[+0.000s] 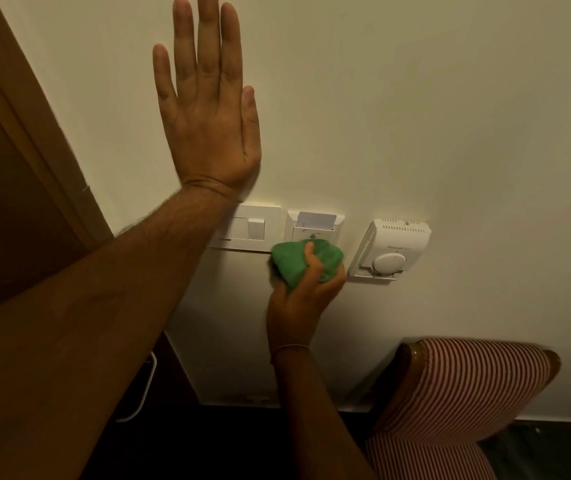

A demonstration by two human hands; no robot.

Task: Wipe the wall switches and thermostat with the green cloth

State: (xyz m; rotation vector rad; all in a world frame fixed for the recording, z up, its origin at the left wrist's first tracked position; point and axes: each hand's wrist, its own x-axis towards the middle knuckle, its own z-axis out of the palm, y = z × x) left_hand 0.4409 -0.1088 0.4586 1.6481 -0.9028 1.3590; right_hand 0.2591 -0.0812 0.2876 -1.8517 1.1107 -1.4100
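The cloth (306,259) sat bunched, lying crosswise, pressed against the card switch's (313,227) lower edge, thermostat (389,251) just right. Your right hand (299,296) clenched it from below. Your left hand (208,109) lay flat, fingers spread upward, on the wall (415,98).

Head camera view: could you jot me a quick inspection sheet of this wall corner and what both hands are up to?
Surface: cream wall, bare around the fittings.
Job's things: green cloth bunched against the key-card holder; light switch plate to its left, thermostat to its right.
Clutter: nothing seen.
Hands: left hand open and flat on the wall; right hand gripping the cloth.
Cables: white cord near the floor.
Surroundings: wooden door frame, striped chair.
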